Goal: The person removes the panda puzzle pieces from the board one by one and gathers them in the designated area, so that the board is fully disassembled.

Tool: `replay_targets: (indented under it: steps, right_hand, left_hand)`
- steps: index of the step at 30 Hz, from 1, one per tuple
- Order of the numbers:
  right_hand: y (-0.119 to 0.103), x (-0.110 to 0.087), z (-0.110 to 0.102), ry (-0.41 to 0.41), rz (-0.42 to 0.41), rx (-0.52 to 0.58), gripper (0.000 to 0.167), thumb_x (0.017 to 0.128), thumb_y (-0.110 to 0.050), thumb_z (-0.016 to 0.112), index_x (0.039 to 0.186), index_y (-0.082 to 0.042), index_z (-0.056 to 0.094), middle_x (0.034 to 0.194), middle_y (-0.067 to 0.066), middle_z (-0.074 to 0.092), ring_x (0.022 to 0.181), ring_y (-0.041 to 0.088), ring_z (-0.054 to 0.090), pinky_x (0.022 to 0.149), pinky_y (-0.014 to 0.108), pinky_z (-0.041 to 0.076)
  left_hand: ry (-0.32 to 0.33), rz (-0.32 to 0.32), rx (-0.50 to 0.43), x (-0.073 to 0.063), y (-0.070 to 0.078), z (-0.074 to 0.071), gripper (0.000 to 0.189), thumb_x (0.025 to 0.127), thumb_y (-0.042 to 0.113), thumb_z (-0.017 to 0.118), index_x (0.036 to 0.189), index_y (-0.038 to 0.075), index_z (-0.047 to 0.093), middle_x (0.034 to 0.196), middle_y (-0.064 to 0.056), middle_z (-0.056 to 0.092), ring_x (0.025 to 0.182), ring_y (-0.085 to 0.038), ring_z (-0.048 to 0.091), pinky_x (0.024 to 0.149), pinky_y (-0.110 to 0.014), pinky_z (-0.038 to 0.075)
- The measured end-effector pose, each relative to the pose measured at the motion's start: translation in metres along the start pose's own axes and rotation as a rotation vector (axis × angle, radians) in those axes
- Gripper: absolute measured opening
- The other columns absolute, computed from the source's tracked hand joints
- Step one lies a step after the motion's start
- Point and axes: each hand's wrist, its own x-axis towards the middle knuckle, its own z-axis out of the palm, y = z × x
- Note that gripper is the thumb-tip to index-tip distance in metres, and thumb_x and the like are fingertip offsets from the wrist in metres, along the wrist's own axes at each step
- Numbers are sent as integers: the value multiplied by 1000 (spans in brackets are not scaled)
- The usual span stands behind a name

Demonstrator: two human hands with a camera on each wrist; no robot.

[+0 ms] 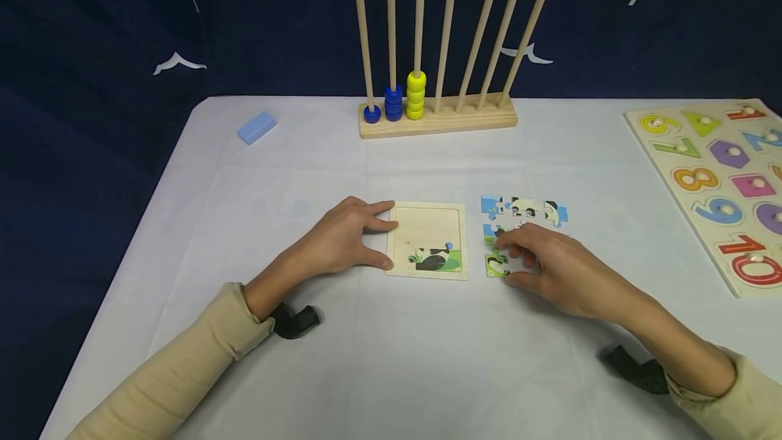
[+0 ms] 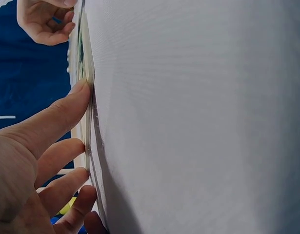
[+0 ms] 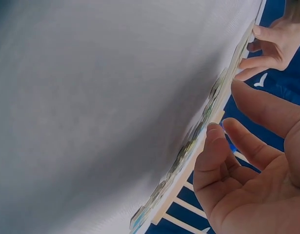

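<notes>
A square wooden puzzle frame [image 1: 427,206] lies on the white table, with a joined part of a panda picture [image 1: 435,259] in its lower right. Along the frame's left edge, the thumb and fingertips of my left hand [image 1: 342,240] touch the wood, spread apart. To the right lie loose puzzle pieces [image 1: 491,205], blue, green and panda-patterned. Over them hovers my right hand [image 1: 559,270], fingers bent and thumb apart, by a green piece [image 1: 495,265]. The right wrist view shows a gap between thumb and fingers, nothing held there. My right hand hides some pieces.
A wooden peg stand [image 1: 440,127] with blue and yellow rings stands at the back. A blue block [image 1: 256,128] lies at the back left. A number and shape board [image 1: 678,223] lies at the right. Dark cloth [image 1: 275,26] hangs behind the table.
</notes>
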Motion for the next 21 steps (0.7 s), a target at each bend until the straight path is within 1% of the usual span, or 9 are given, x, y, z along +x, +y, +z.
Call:
replay_targets:
  steps: [10, 13, 17, 21]
  right_hand:
    - [-2, 0, 1, -1, 18, 7, 47, 76, -7, 85, 119, -7, 64, 89, -4, 54, 82, 14, 48, 69, 30, 41]
    - [-3, 1, 1, 9, 4, 7, 46, 77, -7, 85, 119, -7, 65, 89, -5, 54, 82, 14, 48, 69, 30, 41]
    - [-5, 4, 2, 32, -37, 19, 43, 77, -6, 84, 116, -8, 66, 87, -5, 54, 81, 12, 49, 69, 29, 42]
    - [-11, 8, 4, 28, -58, 43, 40, 78, -6, 83, 115, -8, 66, 84, -4, 52, 80, 12, 48, 69, 28, 41]
  left_hand:
    - [-9, -6, -8, -1, 1, -1, 66, 69, 27, 91, 127, 6, 67, 150, -7, 44, 123, -27, 46, 98, -40, 42]
    - [-11, -10, -7, -1, 2, -2, 65, 70, 28, 91, 127, 7, 67, 150, -6, 44, 124, -28, 45, 98, -40, 41]
    - [-13, -13, -6, -1, 3, -1, 65, 70, 28, 91, 127, 7, 67, 150, -6, 44, 124, -28, 45, 98, -40, 41]
    - [-12, -15, -4, -1, 2, -1, 65, 70, 27, 91, 127, 7, 67, 150, -6, 44, 124, -28, 45, 98, -40, 41]
